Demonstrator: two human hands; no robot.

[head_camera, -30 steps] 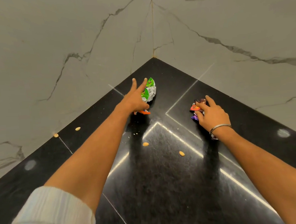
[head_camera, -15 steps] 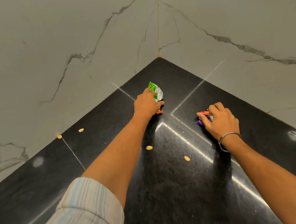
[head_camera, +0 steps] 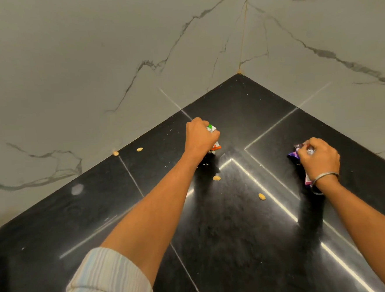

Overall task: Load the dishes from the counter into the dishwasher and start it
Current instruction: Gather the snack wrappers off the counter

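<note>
The left hand point(head_camera: 200, 136) grasps a green wrapper point(head_camera: 211, 128) and the right hand point(head_camera: 318, 157) a purple wrapper point(head_camera: 294, 155) on the black counter point(head_camera: 238, 233). No dishes or dishwasher are visible; loading probably has not begun.

Black counter point(head_camera: 228, 246); purple wrapper point(head_camera: 294, 155); striped sleeve point(head_camera: 105, 282).

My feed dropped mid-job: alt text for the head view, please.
The left hand grips a crumpled green-and-white wrapper and the right hand a purple wrapper, over a glossy black stone counter strewn with peanuts.
</note>
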